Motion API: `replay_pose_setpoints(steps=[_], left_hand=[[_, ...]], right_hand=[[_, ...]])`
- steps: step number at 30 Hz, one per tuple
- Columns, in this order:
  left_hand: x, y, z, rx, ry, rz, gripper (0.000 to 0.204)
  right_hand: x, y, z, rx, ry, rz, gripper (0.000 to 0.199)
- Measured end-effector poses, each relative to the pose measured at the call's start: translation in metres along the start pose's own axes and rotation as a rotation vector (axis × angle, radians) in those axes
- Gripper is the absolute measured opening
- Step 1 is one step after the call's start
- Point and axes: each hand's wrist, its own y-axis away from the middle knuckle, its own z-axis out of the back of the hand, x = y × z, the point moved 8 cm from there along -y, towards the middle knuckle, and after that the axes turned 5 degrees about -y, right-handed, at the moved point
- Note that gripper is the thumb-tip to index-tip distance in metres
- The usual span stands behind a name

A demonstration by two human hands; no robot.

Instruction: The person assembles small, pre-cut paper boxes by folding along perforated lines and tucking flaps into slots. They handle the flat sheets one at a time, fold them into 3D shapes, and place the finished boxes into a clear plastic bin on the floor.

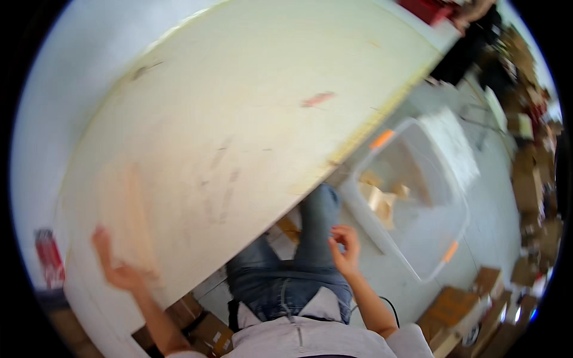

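Observation:
A large pale wooden tabletop (239, 131) fills most of the view, scuffed and bare, with a small pink mark near its middle. My left hand (116, 268) rests flat on its near left corner, fingers spread, holding nothing. My right hand (345, 244) hovers off the table's edge above my knee in blue jeans (298, 268), fingers loosely curled with nothing in them. A clear plastic bin (436, 238) with orange latches stands on the floor just right of that hand, holding several small wooden pieces (382, 200).
Cardboard boxes (459, 304) lie on the floor at lower right and under the table at lower left. More clutter and boxes line the far right. A red object (48, 256) sits by the table's left edge. The floor is pale grey.

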Motion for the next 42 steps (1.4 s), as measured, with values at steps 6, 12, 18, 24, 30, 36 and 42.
replay_pose_setpoints(steps=[6,12,18,24,30,36,42], left_hand=[[-0.109,0.027,-0.087,0.543,0.295,-0.232,0.024],[-0.134,0.032,-0.117,1.008,0.343,-0.339,0.039],[-0.131,0.03,-0.116,0.927,0.191,-0.282,0.053],[-0.132,0.021,-0.114,0.681,0.344,-0.212,0.029],[-0.059,0.006,-0.104,0.518,0.674,0.451,0.024],[-0.025,0.039,-0.143,0.395,1.17,1.112,0.03],[-0.019,0.037,-0.147,0.505,0.928,0.885,0.025]], right_hand=[[0.117,-0.027,-0.054,0.229,-0.023,0.377,0.027],[0.173,-0.075,-0.099,0.472,0.513,0.692,0.05],[0.171,-0.081,-0.12,0.651,0.797,0.818,0.052],[0.181,-0.081,-0.133,0.643,0.751,1.027,0.05],[0.232,-0.1,-0.122,0.234,0.737,1.155,0.059],[0.197,-0.109,-0.161,0.603,0.852,0.87,0.062],[0.176,-0.102,-0.17,0.728,0.637,0.766,0.055]])
